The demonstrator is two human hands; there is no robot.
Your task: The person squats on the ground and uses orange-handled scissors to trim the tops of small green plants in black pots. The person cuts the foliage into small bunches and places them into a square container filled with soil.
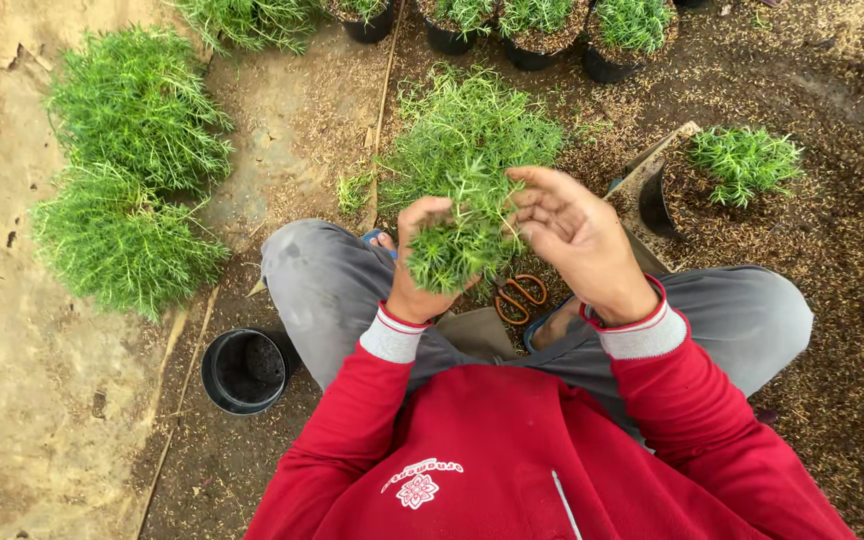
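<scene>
Soil ground (852,380), gritty. Feathery green clumps (132,170) at left. Round black pot (244,371) by left knee. Left hand (420,265) fingers clamped on fine-leaved sprigs (452,250); right hand (577,240) fingers spread, touching sprigs. Orange-handled scissors (519,296) beneath.

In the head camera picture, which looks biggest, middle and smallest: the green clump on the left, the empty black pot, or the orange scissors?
1. The green clump on the left looks largest.
2. The empty black pot is next.
3. The orange scissors look smallest, though they are partly hidden behind the bunch in the left hand.
</scene>
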